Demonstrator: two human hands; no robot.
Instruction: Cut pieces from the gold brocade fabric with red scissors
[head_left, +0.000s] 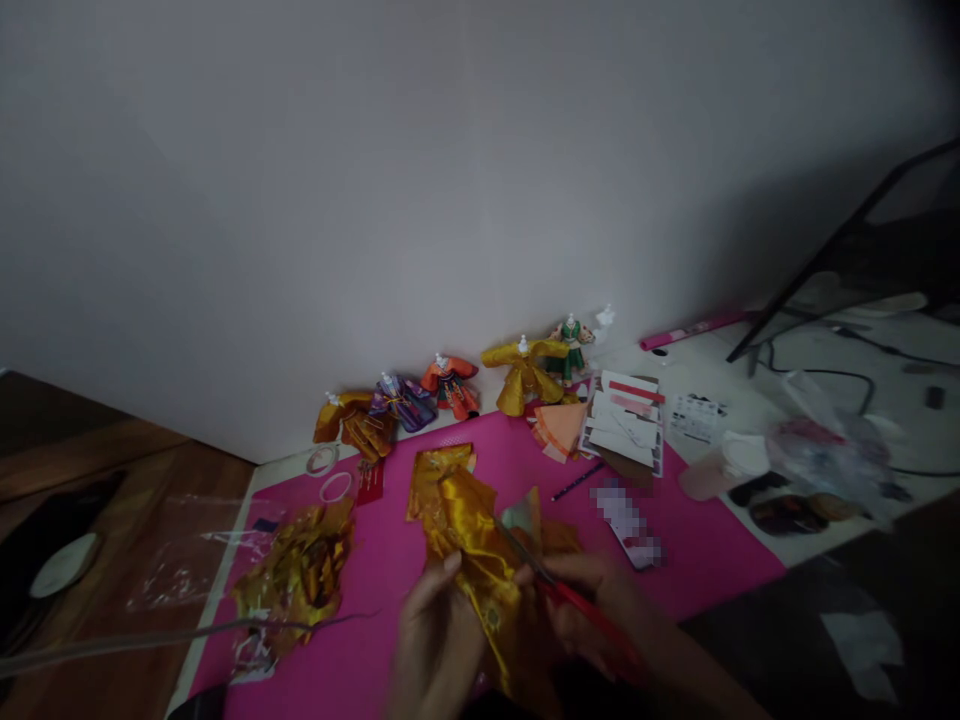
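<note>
Head view: left hand [442, 630] pinches gold cloth [466, 510] (likely light, slippery; hold by folds); right hand [616, 598] grips scissors [581, 603] toward ten o'clock.

Right of the pink mat [720, 550] sat a plastic bag [832, 450] and a dark screen [896, 240]; a grey wall [420, 200] rose beyond the mat, and wooden floor [169, 475] showed left of it.

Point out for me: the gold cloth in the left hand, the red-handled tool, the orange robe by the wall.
Gold cloth [472, 515]: head view, its shiny upper part.
Red-handled tool [590, 614]: head view, on the red handle.
Orange robe [448, 380]: head view, mid-chest.
</note>
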